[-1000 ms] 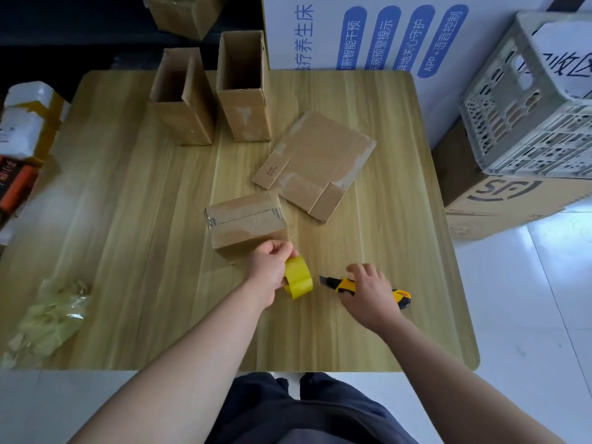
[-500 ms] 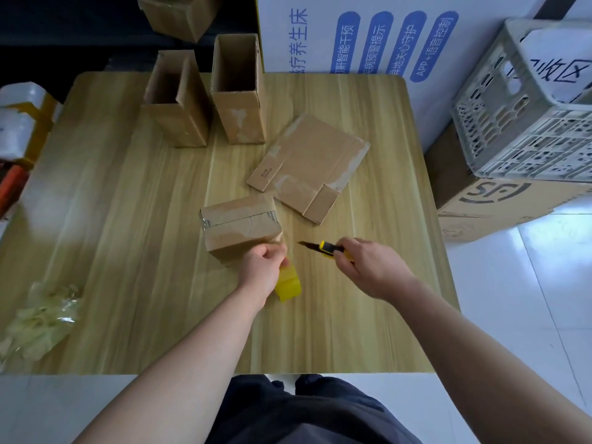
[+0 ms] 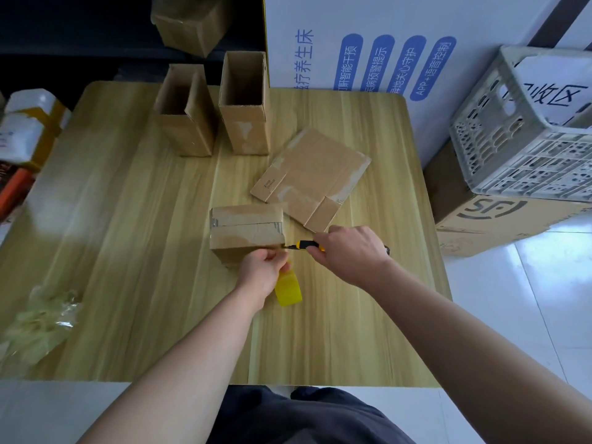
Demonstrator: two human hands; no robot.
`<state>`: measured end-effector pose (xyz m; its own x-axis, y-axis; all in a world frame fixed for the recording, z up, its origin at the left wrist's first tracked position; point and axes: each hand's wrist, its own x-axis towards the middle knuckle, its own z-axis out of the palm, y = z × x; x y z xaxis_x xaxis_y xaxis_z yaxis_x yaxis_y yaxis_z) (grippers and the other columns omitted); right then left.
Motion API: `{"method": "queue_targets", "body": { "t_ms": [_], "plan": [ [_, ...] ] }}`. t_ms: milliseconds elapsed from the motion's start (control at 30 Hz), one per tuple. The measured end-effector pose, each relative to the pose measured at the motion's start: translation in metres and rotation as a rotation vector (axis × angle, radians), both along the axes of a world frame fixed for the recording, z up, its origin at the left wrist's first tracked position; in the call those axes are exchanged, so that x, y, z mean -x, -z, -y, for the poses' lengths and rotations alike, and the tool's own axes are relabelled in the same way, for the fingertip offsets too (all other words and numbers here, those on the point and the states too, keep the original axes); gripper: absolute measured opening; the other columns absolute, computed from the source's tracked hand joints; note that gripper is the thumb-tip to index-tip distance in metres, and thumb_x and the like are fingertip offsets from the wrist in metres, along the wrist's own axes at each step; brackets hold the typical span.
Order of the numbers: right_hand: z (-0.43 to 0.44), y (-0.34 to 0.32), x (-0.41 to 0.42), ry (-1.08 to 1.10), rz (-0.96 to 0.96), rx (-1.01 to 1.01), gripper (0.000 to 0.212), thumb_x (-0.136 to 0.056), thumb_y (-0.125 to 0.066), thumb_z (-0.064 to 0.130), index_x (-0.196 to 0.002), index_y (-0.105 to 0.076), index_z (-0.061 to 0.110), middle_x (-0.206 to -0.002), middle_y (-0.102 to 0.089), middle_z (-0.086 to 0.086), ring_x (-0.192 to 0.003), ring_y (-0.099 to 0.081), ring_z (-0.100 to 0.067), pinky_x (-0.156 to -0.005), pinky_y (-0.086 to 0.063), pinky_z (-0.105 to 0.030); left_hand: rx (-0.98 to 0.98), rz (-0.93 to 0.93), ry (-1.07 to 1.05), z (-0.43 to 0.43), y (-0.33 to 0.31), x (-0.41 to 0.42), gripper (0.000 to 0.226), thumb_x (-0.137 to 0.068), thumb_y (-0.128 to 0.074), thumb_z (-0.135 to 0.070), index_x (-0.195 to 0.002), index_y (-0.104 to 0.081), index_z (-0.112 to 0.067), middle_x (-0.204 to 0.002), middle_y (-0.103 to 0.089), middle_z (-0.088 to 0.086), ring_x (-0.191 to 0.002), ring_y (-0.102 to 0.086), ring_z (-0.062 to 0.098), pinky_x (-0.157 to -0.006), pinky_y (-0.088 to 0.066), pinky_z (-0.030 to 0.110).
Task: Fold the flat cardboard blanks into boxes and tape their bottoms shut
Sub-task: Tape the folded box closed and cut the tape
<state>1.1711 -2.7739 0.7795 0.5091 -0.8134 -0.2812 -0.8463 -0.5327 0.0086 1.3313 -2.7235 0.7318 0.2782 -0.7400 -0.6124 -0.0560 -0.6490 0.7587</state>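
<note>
Cardboard items are numbering five. One taped box point(image 3: 246, 230) is lying near the centre of the table point(image 3: 128, 251), taped seam facing up. Two are standing upright side by side at the far edge: the left open box point(image 3: 185, 129) and the right open box point(image 3: 245, 123). One flat blank point(image 3: 314, 177) is lying just beyond and right of the taped box. One far box point(image 3: 192, 24) is sitting past the table.

The left hand point(image 3: 262, 270) is gripping the one yellow tape roll point(image 3: 288, 290) with curled fingers at the taped box's near right corner. The right hand point(image 3: 349, 251) is gripping the one knife point(image 3: 306, 244), tip pointing at that corner.

One plastic wad point(image 3: 38, 322) is lying at the table's left edge. One crate point(image 3: 528, 139) is sitting to the right.
</note>
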Motion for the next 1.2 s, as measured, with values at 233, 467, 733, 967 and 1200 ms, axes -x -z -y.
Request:
{"method": "queue_targets", "body": {
  "t_ms": [233,467,733,967,1200],
  "plan": [
    [-0.008,0.052,0.033,0.186,-0.052,-0.196,0.036,-0.103,-0.03,0.042,-0.11,-0.056,0.018,-0.094,-0.055,0.0,-0.075,-0.055,-0.021,-0.06,-0.038,-0.031,0.032,0.141,0.076,0.007,-0.004,-0.009,0.017,-0.09,-0.064,-0.02,-0.074,-0.064,-0.013,-0.07,-0.067,-0.002,-0.068,-0.056,0.012,-0.068,-0.043,0.025],
    [-0.032,0.101,0.031,0.343,-0.015,-0.288,0.034,-0.1,-0.041,0.036,-0.128,-0.049,0.018,-0.116,-0.052,-0.005,-0.105,-0.053,-0.026,-0.077,-0.041,-0.033,-0.001,0.235,0.093,0.007,0.007,-0.011,0.033,-0.092,-0.062,-0.025,-0.061,-0.065,-0.016,-0.068,-0.07,-0.005,-0.075,-0.062,0.015,-0.078,-0.046,0.029],
    [0.01,0.059,-0.023,0.026,0.631,0.027,0.061,-0.09,-0.041,-0.004,-0.144,-0.044,0.025,-0.157,-0.028,-0.008,-0.142,-0.029,-0.031,-0.114,-0.024,-0.042,0.025,0.229,0.028,0.008,0.016,-0.012,0.019,-0.091,-0.064,-0.022,-0.079,-0.07,-0.01,-0.067,-0.068,-0.007,-0.045,-0.058,-0.007,-0.046,-0.039,0.006],
    [0.019,0.059,-0.027,-0.028,0.412,-0.029,0.062,-0.094,-0.034,0.001,-0.144,-0.042,0.038,-0.158,-0.028,0.001,-0.147,-0.019,-0.023,-0.118,-0.012,-0.039,-0.056,0.382,0.036,0.003,0.019,-0.023,0.015,-0.087,-0.066,-0.032,-0.081,-0.071,-0.019,-0.063,-0.069,-0.01,-0.063,-0.063,0.003,-0.06,-0.044,0.024],
    [0.016,0.054,-0.027,-0.004,0.429,-0.094,0.066,-0.093,-0.033,-0.002,-0.147,-0.035,0.037,-0.157,-0.029,0.005,-0.147,-0.018,-0.019,-0.116,-0.012,-0.033,0.249,0.298,0.129,-0.026,0.018,-0.03,0.011,-0.089,-0.066,-0.029,-0.08,-0.061,-0.032,-0.089,-0.064,-0.01,-0.087,-0.06,0.014,-0.079,-0.047,0.032]
  ]
}}
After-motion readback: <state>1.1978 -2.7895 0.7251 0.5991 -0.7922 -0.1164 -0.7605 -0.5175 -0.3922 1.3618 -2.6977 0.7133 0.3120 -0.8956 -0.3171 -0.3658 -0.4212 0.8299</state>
